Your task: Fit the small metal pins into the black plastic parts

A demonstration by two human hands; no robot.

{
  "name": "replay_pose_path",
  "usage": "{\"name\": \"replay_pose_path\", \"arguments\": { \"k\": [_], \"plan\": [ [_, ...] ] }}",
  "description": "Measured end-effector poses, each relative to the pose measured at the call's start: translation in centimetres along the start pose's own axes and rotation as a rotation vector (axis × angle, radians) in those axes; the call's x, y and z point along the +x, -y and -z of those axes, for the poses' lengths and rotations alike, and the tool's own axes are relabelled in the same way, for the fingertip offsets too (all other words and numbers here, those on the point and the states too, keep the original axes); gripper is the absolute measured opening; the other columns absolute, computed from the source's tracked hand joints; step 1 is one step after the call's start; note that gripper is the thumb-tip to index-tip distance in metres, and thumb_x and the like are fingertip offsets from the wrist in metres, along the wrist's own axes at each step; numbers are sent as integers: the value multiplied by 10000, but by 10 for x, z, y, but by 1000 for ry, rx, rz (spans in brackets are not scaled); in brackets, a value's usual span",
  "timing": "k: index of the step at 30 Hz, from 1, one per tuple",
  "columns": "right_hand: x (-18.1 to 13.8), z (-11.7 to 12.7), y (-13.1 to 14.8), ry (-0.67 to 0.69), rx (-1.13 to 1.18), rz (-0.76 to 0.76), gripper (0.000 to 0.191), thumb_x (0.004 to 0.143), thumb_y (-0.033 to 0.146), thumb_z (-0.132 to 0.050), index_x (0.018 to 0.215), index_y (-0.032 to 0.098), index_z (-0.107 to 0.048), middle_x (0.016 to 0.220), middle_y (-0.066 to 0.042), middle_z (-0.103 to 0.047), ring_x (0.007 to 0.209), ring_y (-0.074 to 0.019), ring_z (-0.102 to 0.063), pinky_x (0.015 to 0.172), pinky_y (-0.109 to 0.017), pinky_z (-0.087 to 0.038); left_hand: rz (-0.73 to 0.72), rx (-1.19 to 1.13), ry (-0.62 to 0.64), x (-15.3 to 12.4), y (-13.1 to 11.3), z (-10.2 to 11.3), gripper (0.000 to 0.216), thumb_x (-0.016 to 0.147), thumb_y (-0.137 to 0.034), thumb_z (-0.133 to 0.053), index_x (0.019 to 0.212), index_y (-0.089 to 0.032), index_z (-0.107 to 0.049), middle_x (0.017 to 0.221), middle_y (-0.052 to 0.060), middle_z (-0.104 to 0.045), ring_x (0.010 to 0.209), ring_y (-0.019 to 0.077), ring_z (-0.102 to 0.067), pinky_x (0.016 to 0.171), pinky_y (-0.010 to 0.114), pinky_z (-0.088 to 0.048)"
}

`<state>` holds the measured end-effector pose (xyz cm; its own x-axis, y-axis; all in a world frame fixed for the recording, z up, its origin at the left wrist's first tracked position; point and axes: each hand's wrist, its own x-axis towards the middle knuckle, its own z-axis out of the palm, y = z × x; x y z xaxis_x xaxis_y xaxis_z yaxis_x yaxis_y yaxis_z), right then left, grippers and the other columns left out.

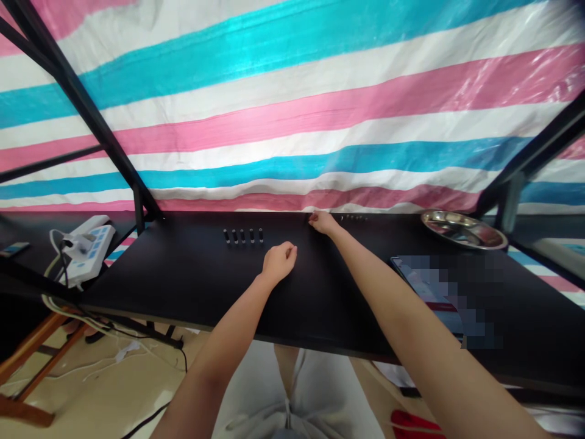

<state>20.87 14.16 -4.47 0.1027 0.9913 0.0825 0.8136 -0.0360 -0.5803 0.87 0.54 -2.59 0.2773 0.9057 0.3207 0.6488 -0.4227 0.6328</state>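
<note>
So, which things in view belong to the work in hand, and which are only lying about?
Likely the job's:
five small black-and-silver cylinders
tiny pale pieces near the right hand

Likely lying about:
round silver metal tray
white plastic power strip

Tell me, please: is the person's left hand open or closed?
Closed: the left hand is loosely curled, with its fingers folded inward. Whether it holds anything inside, I cannot tell.

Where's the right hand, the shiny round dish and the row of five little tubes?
Right hand [323,223]: head view, middle of the hand.
Shiny round dish [462,231]: head view, on its inside.
Five little tubes [243,236]: head view, middle tube's side.
</note>
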Motion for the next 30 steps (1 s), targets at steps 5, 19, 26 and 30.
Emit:
{"name": "replay_pose_path", "arguments": {
  "k": [5, 19, 26, 30],
  "plan": [
    [-1, 3, 2, 15, 63, -56, 252, 677, 111, -623, 926, 74, -620, 796, -93, -654, 728, -172, -609, 728, -280, -465, 98, 139, -36, 0, -4, 7, 244, 852, -312, -387, 825, -202, -604, 640, 21, -584, 602, 151, -548, 588, 235, -364],
    [-40, 14, 0, -25, 103, -77, 337, 731, 212, -615, 1038, 76, -592, 841, -109, -661, 751, -162, -624, 710, -257, -458, 405, 221, -155, 3, 1, 27, 583, 832, -265, -408, 1384, -145, -263, 887, 136, -641, 812, 240, -619, 759, 329, -428],
    [-42, 15, 13, -91, -79, -25, 311, 769, 344, -571, 966, 107, -611, 940, -142, -645, 874, -216, -600, 734, -283, -433, 403, 251, -163, 4, 4, 29, 556, 833, -264, -401, 1368, -159, -293, 1011, 165, -619, 827, 261, -620, 734, 341, -433],
    [-49, 9, 24, -65, -131, 40, 299, 755, 427, -567, 867, 153, -608, 880, -107, -639, 779, -193, -593, 641, -263, -421, 389, 261, -182, 5, 6, 29, 470, 847, -247, -385, 1313, -187, -361, 1056, 155, -604, 834, 251, -621, 721, 323, -430]
  ]
}}
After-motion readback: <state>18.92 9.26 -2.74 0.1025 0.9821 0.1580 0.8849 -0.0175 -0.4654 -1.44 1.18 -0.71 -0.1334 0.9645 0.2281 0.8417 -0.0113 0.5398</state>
